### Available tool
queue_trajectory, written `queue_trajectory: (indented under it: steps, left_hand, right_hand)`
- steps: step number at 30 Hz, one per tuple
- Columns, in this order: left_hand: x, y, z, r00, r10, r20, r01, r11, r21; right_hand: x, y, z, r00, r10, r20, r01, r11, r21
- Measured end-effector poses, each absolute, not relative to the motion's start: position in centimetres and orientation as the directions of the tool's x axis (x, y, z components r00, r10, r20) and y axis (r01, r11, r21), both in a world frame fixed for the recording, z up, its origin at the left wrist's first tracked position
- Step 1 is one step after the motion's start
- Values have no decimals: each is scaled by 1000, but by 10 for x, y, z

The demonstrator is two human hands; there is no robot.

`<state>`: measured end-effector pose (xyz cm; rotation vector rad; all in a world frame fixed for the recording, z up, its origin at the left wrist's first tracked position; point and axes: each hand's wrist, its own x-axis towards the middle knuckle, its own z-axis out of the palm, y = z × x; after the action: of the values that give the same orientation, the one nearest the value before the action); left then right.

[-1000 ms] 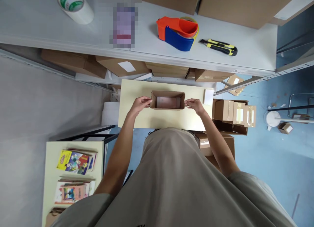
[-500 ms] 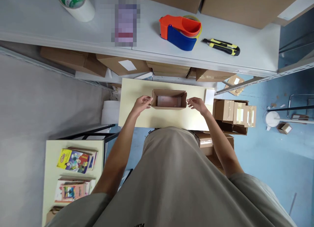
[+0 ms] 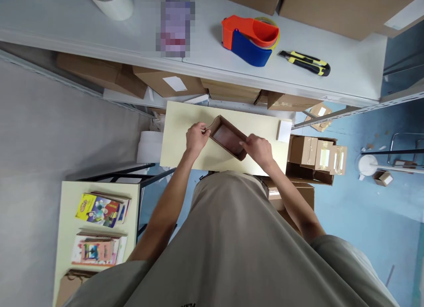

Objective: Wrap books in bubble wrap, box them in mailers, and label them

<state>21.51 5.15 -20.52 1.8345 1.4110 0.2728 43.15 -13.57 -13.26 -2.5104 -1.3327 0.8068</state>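
Cardboard box (image 3: 228, 138), open, light and a bit floppy I'd say, sits skewed between my hands: left hand (image 3: 196, 137) pinching one end wall, right hand (image 3: 259, 149) gripping the other.

Small box (image 3: 228, 140): brown matt cardboard. Tabletop (image 3: 185, 141): smooth pale laminate, low sheen. Tape dispenser (image 3: 251, 39): glossy orange and blue plastic. Shelf (image 3: 66, 20): smooth grey finish.

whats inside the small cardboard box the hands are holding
The small cardboard box is open and turned askew; only a dark reddish-brown inside shows. The right hand covers its near corner, hiding anything there.
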Motion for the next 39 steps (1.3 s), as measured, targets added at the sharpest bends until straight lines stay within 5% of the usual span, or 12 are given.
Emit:
queue_trajectory:
  steps: [5,13,21,28,33,39]
  left_hand:
    - [249,48,-205,255,935,-246,752,-32,658]
    - [261,63,-210,411,899,-147,745,-239,623]
    - [275,41,-206,619,782,-75,748,-557,360]
    - [283,36,-201,728,671,-142,679,-676,285]
    - [278,33,-191,798,541,-267,602,-742,296]
    - [270,52,-194,829,461,-317,560,-702,440]
  right_hand:
    - [421,-39,-139,208,959,-195,904,-264,-337]
    - [447,2,-144,83,920,-382,969,-164,-186]
    - [442,-19,-161,177,908,-380,974,-217,-66]
    - [455,-32,-165,17,923,-384,996,-51,-80]
    - [467,-38,-162,-214,873,-437,967,126,-223]
    - [489,-29,-160,-69,774,-630,955,-131,-266]
